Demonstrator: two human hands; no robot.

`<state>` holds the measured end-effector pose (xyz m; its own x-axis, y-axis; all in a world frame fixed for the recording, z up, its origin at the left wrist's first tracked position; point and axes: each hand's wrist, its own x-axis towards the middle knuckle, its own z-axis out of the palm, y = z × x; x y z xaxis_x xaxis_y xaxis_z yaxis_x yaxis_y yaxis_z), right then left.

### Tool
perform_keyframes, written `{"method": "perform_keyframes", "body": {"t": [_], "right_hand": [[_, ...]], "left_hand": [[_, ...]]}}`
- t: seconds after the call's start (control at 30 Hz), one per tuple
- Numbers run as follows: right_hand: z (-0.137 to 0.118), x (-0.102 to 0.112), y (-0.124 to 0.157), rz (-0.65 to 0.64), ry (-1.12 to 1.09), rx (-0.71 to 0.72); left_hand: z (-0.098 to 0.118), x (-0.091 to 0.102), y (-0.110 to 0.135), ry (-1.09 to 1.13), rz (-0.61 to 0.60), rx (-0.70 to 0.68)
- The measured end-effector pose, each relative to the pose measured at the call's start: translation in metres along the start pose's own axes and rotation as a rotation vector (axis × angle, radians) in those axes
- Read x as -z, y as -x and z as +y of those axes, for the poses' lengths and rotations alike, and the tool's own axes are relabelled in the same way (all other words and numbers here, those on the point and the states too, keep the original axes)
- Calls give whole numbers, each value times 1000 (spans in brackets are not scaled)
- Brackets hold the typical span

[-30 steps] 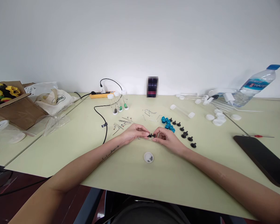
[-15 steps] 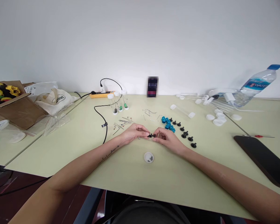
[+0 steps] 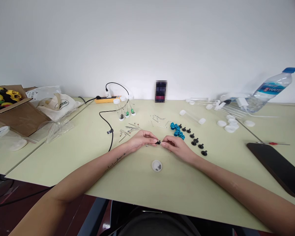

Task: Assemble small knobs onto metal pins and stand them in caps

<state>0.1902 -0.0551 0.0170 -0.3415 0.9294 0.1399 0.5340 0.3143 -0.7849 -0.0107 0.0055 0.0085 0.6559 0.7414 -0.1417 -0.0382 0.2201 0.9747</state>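
Observation:
Over the middle of the table, my left hand (image 3: 144, 140) pinches a small black part (image 3: 158, 142) between thumb and fingertips. My right hand (image 3: 175, 146) meets it from the other side, thumb and forefinger closed at the part's right end. Fingers hide much of the part, so its exact kind is unclear. Just in front lies a round white cap (image 3: 157, 166) with a few tiny dark pieces inside. To the right of my right hand are blue metallic pieces (image 3: 177, 131) and a row of black disc-based pieces with short stems (image 3: 194, 141).
Loose metal pins (image 3: 128, 129) and bent hex keys (image 3: 157, 118) lie beyond my hands. Clear tubes with green and dark pieces (image 3: 127, 111) stand behind, near a black cable (image 3: 110, 123). Rightward are white caps (image 3: 229, 126), a black slab (image 3: 276, 168) and a water bottle (image 3: 270, 90).
My right fingertips have closed in around the right end of the black part, and less of it shows. My left hand stays in place.

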Motion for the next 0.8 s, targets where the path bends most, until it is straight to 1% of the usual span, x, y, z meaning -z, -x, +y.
{"method": "perform_keyframes", "body": {"t": [0.23, 0.6, 0.8], "right_hand": [[2, -2, 0, 31, -44, -18], [1, 0, 0, 11, -3, 2], [4, -2, 0, 14, -39, -12]], "left_hand": [[-1, 1, 0, -2, -1, 11], [0, 0, 0, -11, 1, 4], [0, 0, 0, -5, 0, 21]]}}
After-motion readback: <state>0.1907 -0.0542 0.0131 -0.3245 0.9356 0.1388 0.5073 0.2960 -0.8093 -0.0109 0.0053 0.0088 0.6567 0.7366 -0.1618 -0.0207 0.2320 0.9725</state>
